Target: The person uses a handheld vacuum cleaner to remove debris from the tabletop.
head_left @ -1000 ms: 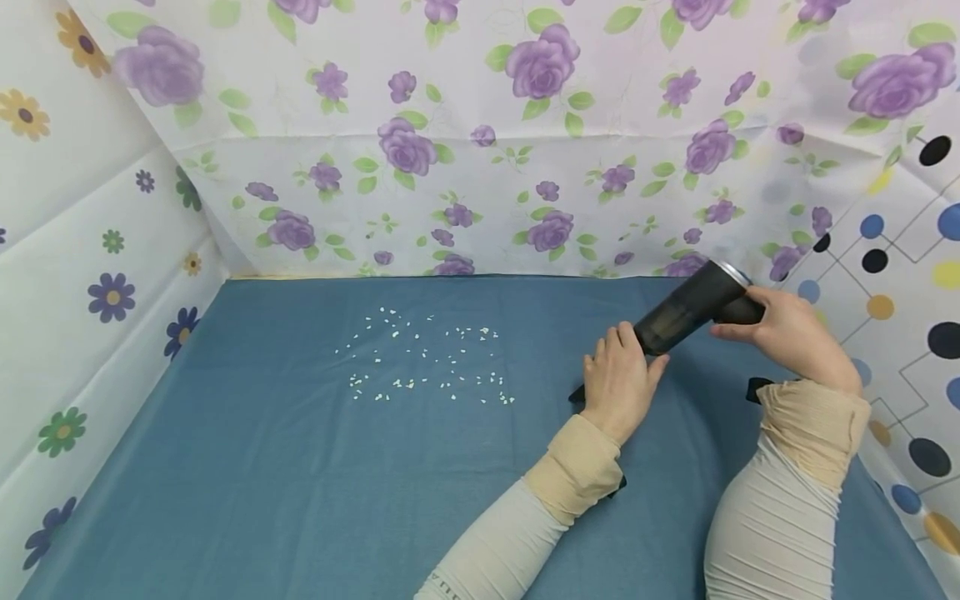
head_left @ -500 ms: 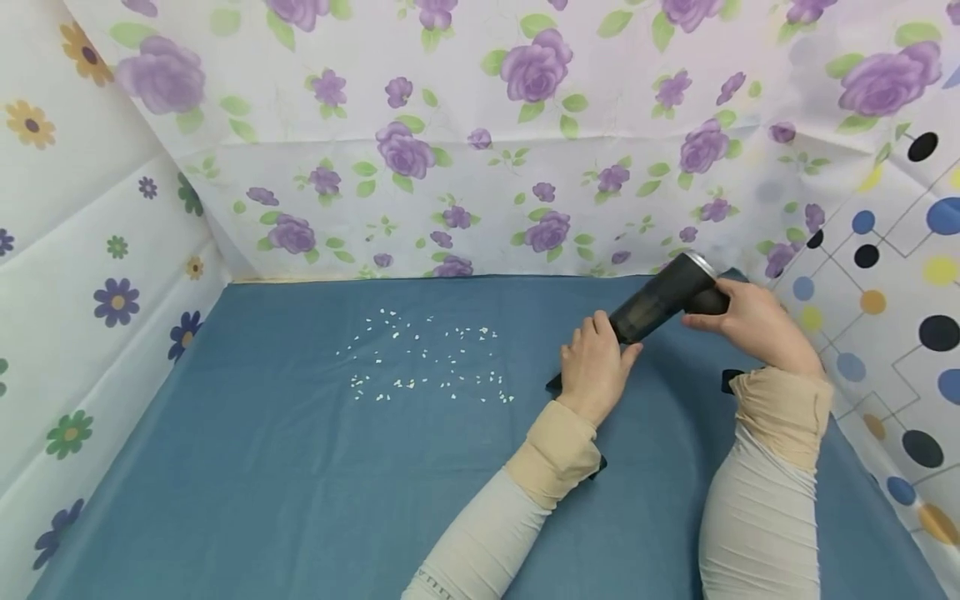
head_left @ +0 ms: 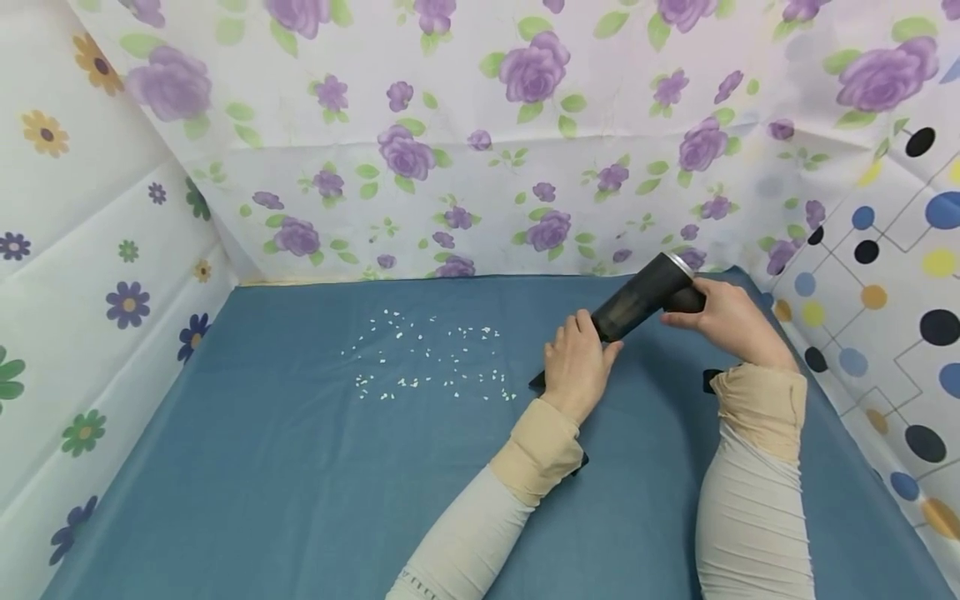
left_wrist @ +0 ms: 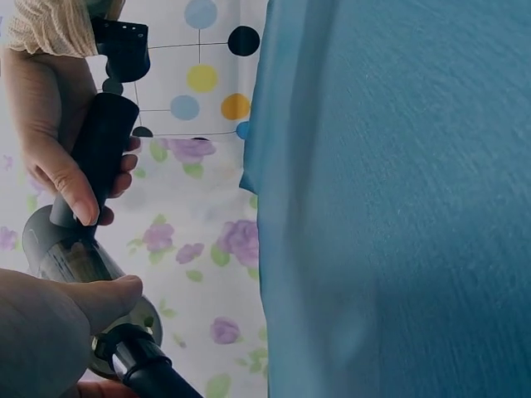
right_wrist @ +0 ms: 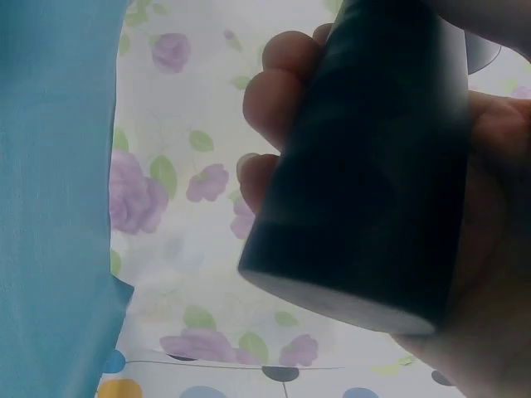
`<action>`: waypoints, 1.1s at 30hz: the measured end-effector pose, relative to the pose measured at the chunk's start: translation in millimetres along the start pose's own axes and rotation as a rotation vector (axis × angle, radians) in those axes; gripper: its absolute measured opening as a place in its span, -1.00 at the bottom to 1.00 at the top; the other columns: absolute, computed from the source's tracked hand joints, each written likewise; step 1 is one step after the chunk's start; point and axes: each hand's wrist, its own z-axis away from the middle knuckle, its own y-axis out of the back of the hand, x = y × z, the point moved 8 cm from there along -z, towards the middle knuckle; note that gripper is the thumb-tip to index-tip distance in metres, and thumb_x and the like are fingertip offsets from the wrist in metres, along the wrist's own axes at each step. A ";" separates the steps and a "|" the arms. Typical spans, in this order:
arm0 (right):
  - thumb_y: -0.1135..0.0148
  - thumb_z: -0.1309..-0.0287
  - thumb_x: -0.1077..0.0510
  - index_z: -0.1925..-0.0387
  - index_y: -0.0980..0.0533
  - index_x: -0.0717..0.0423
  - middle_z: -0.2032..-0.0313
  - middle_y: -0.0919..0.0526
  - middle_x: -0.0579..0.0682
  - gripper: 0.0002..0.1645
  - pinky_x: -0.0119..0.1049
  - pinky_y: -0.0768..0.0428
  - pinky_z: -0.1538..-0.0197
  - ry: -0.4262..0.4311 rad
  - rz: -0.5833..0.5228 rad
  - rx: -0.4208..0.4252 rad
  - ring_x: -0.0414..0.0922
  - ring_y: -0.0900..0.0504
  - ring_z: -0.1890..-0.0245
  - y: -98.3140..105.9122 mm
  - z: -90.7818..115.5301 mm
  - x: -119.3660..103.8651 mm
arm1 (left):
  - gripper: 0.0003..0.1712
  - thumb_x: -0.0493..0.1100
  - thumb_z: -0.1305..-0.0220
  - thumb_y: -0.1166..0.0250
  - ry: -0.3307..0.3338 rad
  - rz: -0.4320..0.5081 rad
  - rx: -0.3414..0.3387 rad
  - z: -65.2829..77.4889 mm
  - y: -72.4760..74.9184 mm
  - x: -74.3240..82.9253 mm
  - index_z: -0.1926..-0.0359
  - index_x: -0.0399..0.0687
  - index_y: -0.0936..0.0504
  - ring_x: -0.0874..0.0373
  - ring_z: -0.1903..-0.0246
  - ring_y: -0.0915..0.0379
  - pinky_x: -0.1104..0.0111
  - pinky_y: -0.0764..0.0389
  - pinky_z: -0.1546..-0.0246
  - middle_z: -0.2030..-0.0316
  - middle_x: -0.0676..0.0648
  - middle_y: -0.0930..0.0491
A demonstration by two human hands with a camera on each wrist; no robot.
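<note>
Both hands hold a black handheld vacuum cleaner [head_left: 633, 298], tilted with its nozzle [head_left: 537, 382] down and to the left. My right hand [head_left: 738, 325] grips the handle [right_wrist: 365, 174], fingers wrapped round it in the right wrist view. Around the front end, my left hand [head_left: 576, 367] is curled, its thumb [left_wrist: 108, 303] lying along the clear dust cup [left_wrist: 79, 261] in the left wrist view. Small white bits [head_left: 405, 383] are scattered over the blue cloth [head_left: 300, 475], left of the nozzle. Part of the nozzle is hidden behind the left hand.
A white curtain with purple roses [head_left: 480, 200] rises at the back edge of the cloth. Flowered sheeting [head_left: 112, 250] bounds the left side, dotted sheeting [head_left: 885, 333] the right. A black strap piece [head_left: 711, 381] sits at the right cuff.
Both hands have carried the vacuum cleaner leftward, bringing its nozzle closer to the white bits. Their grip looks the same, and the bits lie as before.
</note>
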 end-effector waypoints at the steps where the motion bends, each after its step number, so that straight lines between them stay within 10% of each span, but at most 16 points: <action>1: -0.27 -0.14 -0.36 -0.23 -0.35 0.32 0.46 -0.43 0.13 -0.05 -0.16 -0.31 0.49 0.001 0.001 0.000 -0.02 -0.39 0.60 -0.7 0.4 -0.5 | -0.39 0.29 -0.25 -0.27 0.003 -0.001 0.000 0.5 0.1 -0.6 0.00 -0.10 -0.41 0.13 0.39 -0.45 0.26 -0.47 0.44 0.33 -0.02 -0.45; 17: -0.29 -0.14 -0.35 -0.35 -0.22 0.44 0.20 -0.55 0.29 0.11 -0.10 -0.42 0.33 -0.015 -0.014 -0.037 0.05 -0.55 0.39 -10.2 -3.9 -7.8 | -0.38 0.31 -0.27 -0.23 -0.009 -0.049 -0.013 4.2 7.8 -10.5 -0.02 -0.10 -0.42 0.13 0.38 -0.48 0.25 -0.51 0.42 0.28 -0.04 -0.49; 33: -0.31 -0.16 -0.30 -0.13 -0.41 0.33 0.46 -0.50 0.12 -0.16 -0.17 -0.36 0.45 0.017 -0.025 -0.040 -0.03 -0.45 0.57 -18.2 -2.7 -16.9 | -0.40 0.29 -0.26 -0.26 -0.014 -0.027 -0.018 7.9 7.6 -22.2 0.01 -0.09 -0.42 0.13 0.37 -0.47 0.26 -0.46 0.45 0.29 -0.03 -0.48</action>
